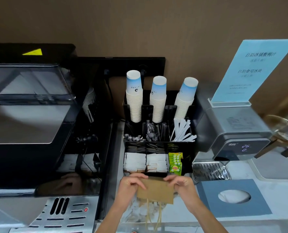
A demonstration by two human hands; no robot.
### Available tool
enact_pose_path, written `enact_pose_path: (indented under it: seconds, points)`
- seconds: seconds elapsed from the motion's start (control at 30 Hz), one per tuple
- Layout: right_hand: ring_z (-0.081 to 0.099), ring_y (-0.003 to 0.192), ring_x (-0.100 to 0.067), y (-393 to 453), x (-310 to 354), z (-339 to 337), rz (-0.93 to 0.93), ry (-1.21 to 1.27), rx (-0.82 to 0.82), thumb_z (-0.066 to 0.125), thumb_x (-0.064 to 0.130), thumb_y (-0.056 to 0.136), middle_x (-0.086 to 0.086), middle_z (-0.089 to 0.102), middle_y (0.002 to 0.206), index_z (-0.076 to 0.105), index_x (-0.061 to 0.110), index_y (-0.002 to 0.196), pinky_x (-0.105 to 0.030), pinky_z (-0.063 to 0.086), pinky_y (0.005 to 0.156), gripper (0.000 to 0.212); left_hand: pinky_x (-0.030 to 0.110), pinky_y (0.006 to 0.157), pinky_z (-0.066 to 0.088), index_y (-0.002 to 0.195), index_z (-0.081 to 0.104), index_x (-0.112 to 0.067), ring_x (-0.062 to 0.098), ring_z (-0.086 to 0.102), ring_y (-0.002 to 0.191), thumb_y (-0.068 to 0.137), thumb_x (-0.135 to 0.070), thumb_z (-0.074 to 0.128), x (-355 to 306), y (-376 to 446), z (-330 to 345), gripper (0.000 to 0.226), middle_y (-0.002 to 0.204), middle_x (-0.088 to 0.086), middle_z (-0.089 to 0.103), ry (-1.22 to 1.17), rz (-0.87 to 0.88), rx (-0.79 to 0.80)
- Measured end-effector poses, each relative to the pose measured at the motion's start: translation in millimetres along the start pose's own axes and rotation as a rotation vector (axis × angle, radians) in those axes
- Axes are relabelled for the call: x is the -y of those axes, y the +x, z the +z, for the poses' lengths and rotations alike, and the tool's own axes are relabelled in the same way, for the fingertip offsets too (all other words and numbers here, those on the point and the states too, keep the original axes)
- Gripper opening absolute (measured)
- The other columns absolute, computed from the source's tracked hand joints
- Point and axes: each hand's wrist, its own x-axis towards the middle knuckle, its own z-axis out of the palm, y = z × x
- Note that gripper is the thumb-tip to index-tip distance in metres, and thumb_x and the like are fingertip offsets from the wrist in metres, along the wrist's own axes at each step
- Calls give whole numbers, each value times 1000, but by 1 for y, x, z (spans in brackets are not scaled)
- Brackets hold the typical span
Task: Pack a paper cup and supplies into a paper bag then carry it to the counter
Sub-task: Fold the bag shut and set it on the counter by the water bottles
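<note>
A flat brown paper bag [155, 190] is held over the counter edge, its twine handles hanging toward me. My left hand [131, 184] pinches the bag's upper left corner and my right hand [182, 184] pinches the upper right corner. Behind the bag stands a black organizer [187, 155]. Three stacks of upside-down white and blue paper cups [158, 100] rise from its back row. Its middle row holds white stir sticks [182, 132] and dark wrapped items. White sugar packets [146, 161] and green tea bags [175, 163] fill the front row.
A large black coffee machine [30, 115] fills the left side, with its metal drip tray [60, 214] at lower left. A grey water dispenser [237, 132] with a blue sign [252, 71] stands at right. A grey tissue box [234, 197] lies close to my right hand.
</note>
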Motion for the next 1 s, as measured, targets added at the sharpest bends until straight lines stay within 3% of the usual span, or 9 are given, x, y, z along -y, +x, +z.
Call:
enact_pose_path:
  seconds: [0.13,0.27,0.4,0.5,0.57,0.67,0.73,0.9,1.0]
  points:
    - [65,111,-22,-2,3,-3,-9,-61,43,42,-29,82,4,79,103,75,9,56,-31,54,78,57,12,82,51,73,77,8,0,64,101,81,27,53,-5,0,4,32,108,2,71,70,30,45]
    - [64,116,-21,-3,12,-16,-36,-126,153,51,-14,83,3,73,119,79,10,84,-33,56,90,37,2,83,43,81,81,-23,-13,54,112,84,20,46,-2,-3,0,55,123,-16,64,271,2,96]
    - [63,107,-11,3,17,-5,-31,-472,149,77,15,80,16,69,115,49,37,79,-28,61,74,36,28,93,51,81,69,-32,0,56,112,84,-6,66,-1,-2,3,26,115,-21,65,424,42,161]
    - [63,108,-9,11,23,8,28,-680,212,81,25,78,15,69,119,46,49,111,-34,59,85,53,45,81,57,83,50,-34,10,64,89,86,-17,70,-7,2,12,26,93,-10,70,519,25,100]
    - [65,108,-10,18,29,15,17,-865,254,81,31,77,13,70,121,49,47,131,-31,56,91,64,45,81,57,89,44,-40,12,67,90,83,-20,75,-11,6,16,37,92,-13,75,482,-28,58]
    - [67,99,-11,27,35,25,-42,-1102,324,77,38,76,11,75,109,59,44,127,-25,51,80,54,43,99,50,106,55,-52,11,67,106,75,-25,83,-12,11,15,50,100,-22,76,404,-82,118]
    - [67,97,-13,30,35,27,-28,-1179,364,74,42,76,8,76,105,62,43,124,-27,49,77,50,44,98,52,107,69,-44,11,69,101,73,-28,84,-9,15,12,40,99,-15,77,403,-91,204]
    - [63,93,-17,35,30,28,-16,-1210,353,72,44,80,1,73,99,71,31,109,-30,44,70,32,35,72,47,82,77,-38,14,59,66,73,-42,80,-4,23,11,10,68,-11,68,489,-74,248]
    - [59,85,-18,34,28,27,-33,-1206,301,74,47,78,0,71,91,73,24,93,-28,39,68,27,29,60,34,57,70,-36,9,41,53,73,-44,80,1,27,10,20,54,-10,51,511,-72,217]
